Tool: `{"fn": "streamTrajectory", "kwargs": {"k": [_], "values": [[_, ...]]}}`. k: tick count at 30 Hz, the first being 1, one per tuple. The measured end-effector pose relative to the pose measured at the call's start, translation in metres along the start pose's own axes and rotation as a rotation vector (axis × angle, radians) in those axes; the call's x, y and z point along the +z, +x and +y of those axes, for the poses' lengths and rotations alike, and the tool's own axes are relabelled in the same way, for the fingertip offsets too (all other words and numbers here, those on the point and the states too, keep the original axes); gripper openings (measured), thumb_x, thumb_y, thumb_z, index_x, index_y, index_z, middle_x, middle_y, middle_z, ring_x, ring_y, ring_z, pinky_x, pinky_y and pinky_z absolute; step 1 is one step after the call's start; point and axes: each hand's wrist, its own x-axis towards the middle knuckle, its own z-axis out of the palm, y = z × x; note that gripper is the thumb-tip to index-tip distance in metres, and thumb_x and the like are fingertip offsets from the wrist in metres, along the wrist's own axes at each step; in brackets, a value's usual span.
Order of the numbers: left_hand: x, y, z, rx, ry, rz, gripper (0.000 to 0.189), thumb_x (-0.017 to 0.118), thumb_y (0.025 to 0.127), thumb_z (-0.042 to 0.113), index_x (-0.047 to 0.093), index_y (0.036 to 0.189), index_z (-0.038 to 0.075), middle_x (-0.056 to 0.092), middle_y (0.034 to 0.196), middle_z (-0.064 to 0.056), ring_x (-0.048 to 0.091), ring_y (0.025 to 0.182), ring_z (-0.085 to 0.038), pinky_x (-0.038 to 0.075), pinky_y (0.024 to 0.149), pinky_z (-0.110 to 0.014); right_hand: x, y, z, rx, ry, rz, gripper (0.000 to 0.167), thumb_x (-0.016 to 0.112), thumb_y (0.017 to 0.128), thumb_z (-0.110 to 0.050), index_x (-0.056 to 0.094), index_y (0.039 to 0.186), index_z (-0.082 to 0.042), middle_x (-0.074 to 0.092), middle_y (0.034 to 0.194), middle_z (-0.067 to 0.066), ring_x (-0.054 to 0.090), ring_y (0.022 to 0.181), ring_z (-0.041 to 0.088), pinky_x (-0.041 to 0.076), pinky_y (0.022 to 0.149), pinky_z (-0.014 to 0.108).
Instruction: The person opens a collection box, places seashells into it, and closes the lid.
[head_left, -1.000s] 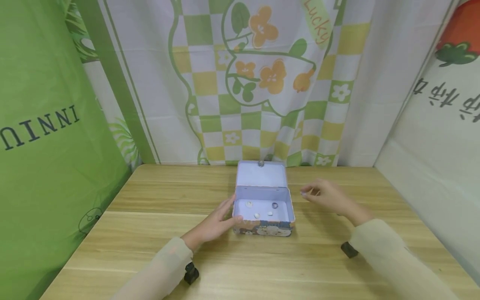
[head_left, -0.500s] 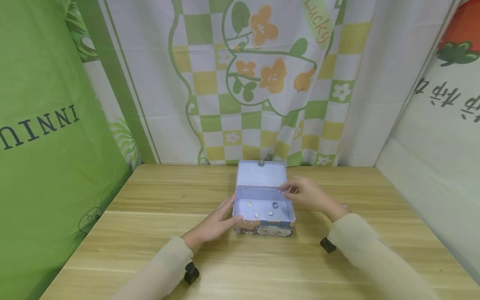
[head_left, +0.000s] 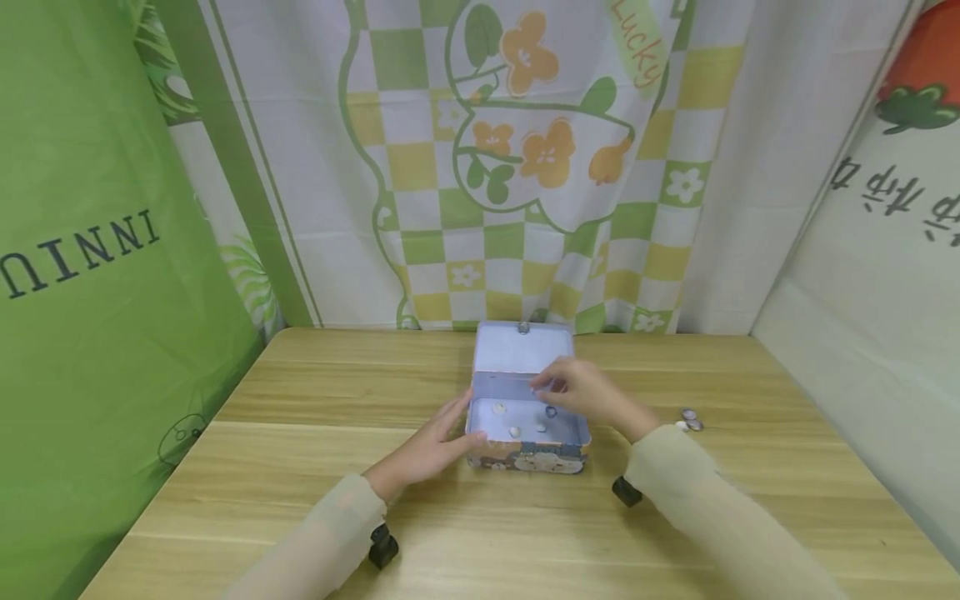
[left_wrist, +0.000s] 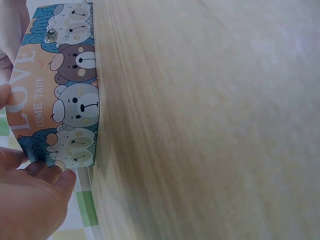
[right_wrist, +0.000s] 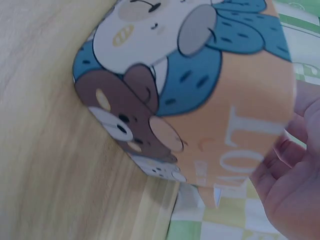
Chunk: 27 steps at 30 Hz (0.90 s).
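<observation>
A small tin box (head_left: pixel 489 458) stands on the table with its hinged lid (head_left: pixel 522 348) raised. Bears and the word LOVE decorate its front (left_wrist: pixel 80 107). My left hand (head_left: pixel 429 446) holds the box's left side, fingers along the wall and thumb over the front rim. Above the box's inside, my right hand (head_left: pixel 588 396) pinches a small pale shell-like piece (right_wrist: pixel 217 197) between thumb and fingertips, mostly hidden by them. Several similar pieces lie apart on the box floor, among them a whitish one (head_left: pixel 498 408) and a dark-rimmed one (head_left: pixel 551 412).
On the wooden table (head_left: pixel 315 500), to the right of the box, a few more small shell-like pieces (head_left: pixel 690 419) lie close together beside my right sleeve (head_left: pixel 678 462). Printed curtains (head_left: pixel 540 208) hang behind the table and along both sides.
My right hand has moved left from beside the box to over its inside, carrying the small piece. The pieces right of the box have come into view. My left hand has stayed put.
</observation>
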Motion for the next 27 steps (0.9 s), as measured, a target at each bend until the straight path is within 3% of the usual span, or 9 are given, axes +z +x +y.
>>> {"fn": "streamTrajectory", "kwargs": {"k": [13, 27], "values": [[0.0, -0.001, -0.001, 0.0, -0.009, -0.002, 0.079, 0.054, 0.103, 0.04, 0.008, 0.163, 0.017, 0.006, 0.166, -0.014, 0.009, 0.15, -0.04, 0.014, 0.113, -0.069, 0.015, 0.006, 0.004, 0.027, 0.016, -0.039, 0.019, 0.074, 0.09, -0.009, 0.075, 0.108, -0.003, 0.07, 0.101, 0.005, 0.062, 0.084, 0.014, 0.054, 0.07, 0.026], [0.0, 0.0, 0.0, -0.005, 0.008, -0.006, 0.082, 0.054, 0.103, 0.045, 0.007, 0.163, 0.016, 0.006, 0.166, -0.015, 0.01, 0.149, -0.041, 0.016, 0.112, -0.069, 0.018, 0.006, 0.003, 0.016, 0.002, -0.039, 0.021, 0.074, 0.09, -0.008, 0.074, 0.109, -0.001, 0.068, 0.1, 0.008, 0.062, 0.083, 0.016, 0.054, 0.07, 0.026]]}}
